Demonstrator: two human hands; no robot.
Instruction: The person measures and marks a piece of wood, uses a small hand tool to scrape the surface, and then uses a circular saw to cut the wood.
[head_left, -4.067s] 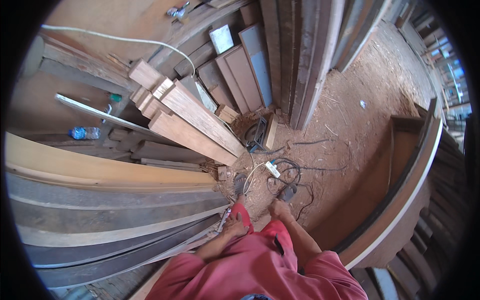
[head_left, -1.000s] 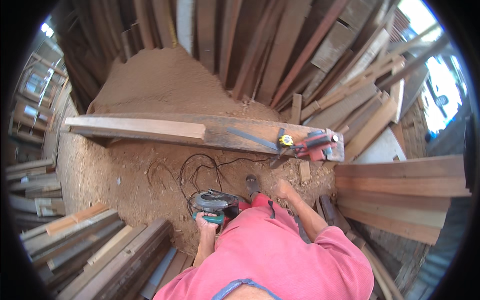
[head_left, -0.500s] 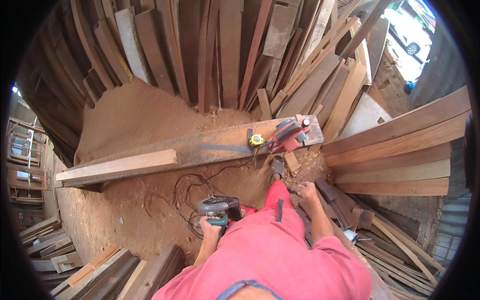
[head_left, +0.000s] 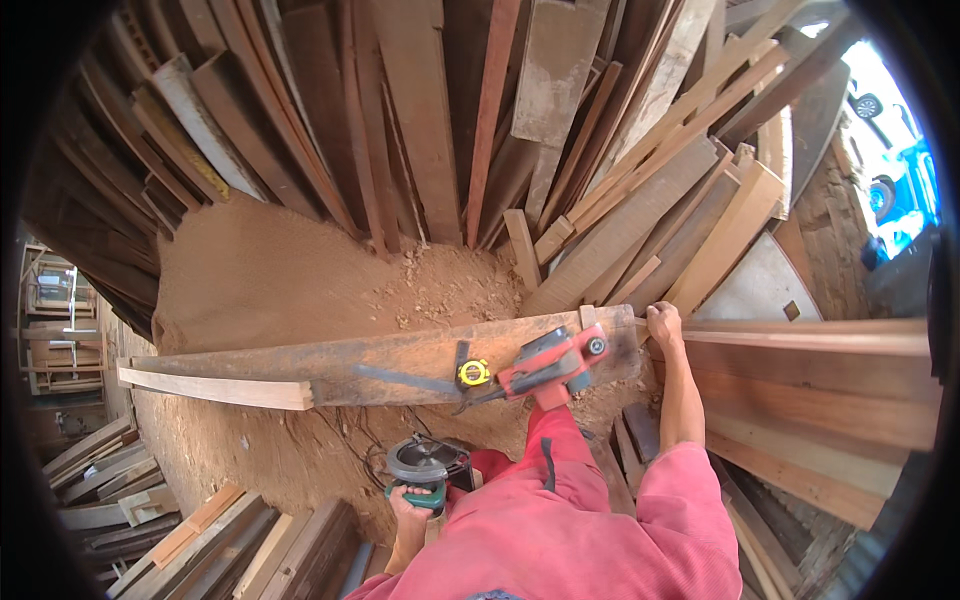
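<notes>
My left hand (head_left: 404,503) is closed round the green handle of a circular saw (head_left: 418,461), held low beside my left leg with its round guard facing up. Out to the right, my right hand (head_left: 664,325) is closed on the near end of a long plank (head_left: 800,335), the top one of a group of boards. Between my hands and the wall lies a thick timber beam (head_left: 410,350). On it rest a red electric planer (head_left: 548,368), a yellow tape measure (head_left: 473,373) and a dark square (head_left: 461,355). A pale wood strip (head_left: 215,387) lies along its left end.
Tall boards (head_left: 420,120) lean along the far side above a sawdust heap (head_left: 260,280). Offcuts (head_left: 190,550) are stacked at the lower left. A black cable (head_left: 370,450) trails on the floor near the saw. Vehicles (head_left: 905,190) show outside at the upper right.
My right hand has moved forward from beside my leg to the plank's end, and that plank has shifted. The view has tilted. My left hand still holds the saw.
</notes>
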